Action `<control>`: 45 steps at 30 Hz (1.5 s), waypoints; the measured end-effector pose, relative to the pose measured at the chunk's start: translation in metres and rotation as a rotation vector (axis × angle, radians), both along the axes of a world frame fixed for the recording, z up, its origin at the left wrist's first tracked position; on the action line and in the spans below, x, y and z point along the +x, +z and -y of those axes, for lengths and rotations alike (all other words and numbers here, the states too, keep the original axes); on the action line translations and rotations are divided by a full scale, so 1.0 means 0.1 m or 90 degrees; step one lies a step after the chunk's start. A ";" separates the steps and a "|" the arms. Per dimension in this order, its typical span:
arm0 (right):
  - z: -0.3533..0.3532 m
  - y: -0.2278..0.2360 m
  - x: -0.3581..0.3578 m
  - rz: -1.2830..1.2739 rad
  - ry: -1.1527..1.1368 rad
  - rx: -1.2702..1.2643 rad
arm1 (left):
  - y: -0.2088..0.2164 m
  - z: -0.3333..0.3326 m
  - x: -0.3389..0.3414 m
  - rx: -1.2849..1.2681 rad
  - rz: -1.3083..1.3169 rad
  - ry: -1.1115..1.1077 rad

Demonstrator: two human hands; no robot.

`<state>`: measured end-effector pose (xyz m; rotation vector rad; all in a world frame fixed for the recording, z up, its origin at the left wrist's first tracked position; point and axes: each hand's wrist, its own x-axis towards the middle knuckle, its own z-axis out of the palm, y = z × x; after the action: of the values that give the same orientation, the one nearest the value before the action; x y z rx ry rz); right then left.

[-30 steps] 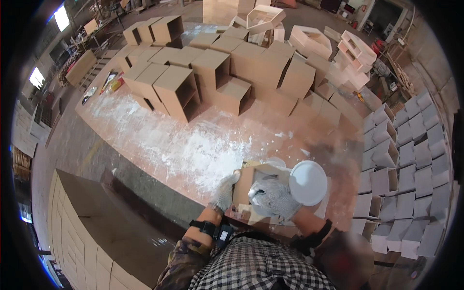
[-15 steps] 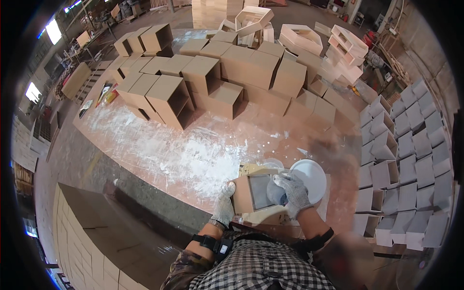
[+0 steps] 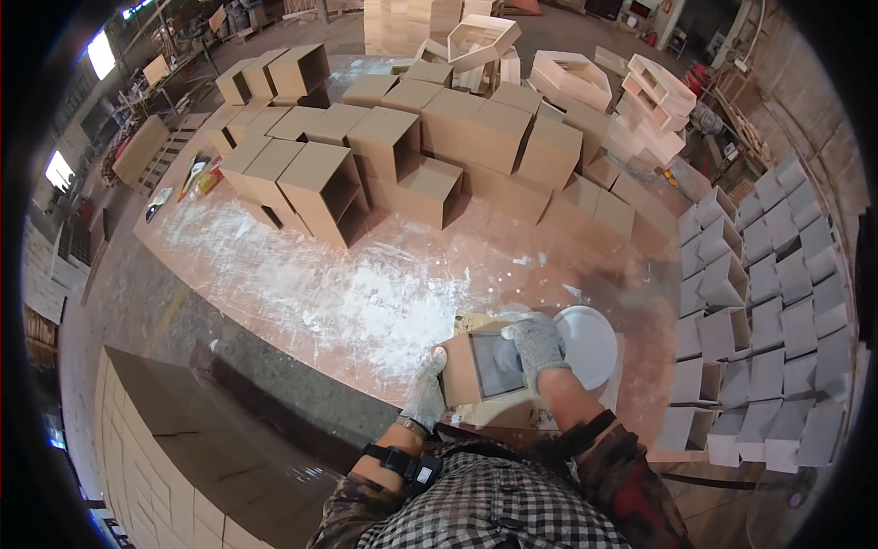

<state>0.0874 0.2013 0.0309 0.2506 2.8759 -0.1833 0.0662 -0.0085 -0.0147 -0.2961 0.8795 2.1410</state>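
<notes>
A small brown board box (image 3: 460, 373) stands at the table's near edge, its upward face recessed and coated grey. My gloved left hand (image 3: 425, 393) grips the box by its left side. Over the grey face, my gloved right hand (image 3: 538, 344) is closed on a rounded greyish tool (image 3: 505, 353). Most of that tool lies under the fingers, so its exact kind cannot be made out. Just right of my right hand is a round white tub or lid (image 3: 590, 346), partly covered by the hand. A stained sheet (image 3: 476, 322) lies under the box.
Stacked brown boxes (image 3: 393, 142) fill the far side of the powder-smeared table (image 3: 357, 293). Grey-coated boxes (image 3: 768, 302) are piled at the right. Pale wooden frames (image 3: 572, 78) stand behind. A large brown panelled piece (image 3: 174, 457) is at the lower left.
My right hand has moved left and slightly away from me with the rounded tool, across the grey face. More of the white round thing shows. My left hand has barely moved.
</notes>
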 end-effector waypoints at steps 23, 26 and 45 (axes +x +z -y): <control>0.09 0.44 0.61 -0.189 0.389 -0.274 | -0.14 0.05 -0.21 -0.040 -0.022 0.000; 0.08 0.43 0.69 -0.052 0.399 -0.146 | -0.19 0.07 -0.19 0.012 0.003 -0.031; -0.12 0.80 0.43 -0.292 0.318 -0.166 | -0.18 0.05 -0.17 -0.023 -0.085 -0.027</control>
<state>0.1305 0.2132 0.1109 -0.6302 3.1867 -0.5748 0.0489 -0.0140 -0.0325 -0.1529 0.9917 2.1261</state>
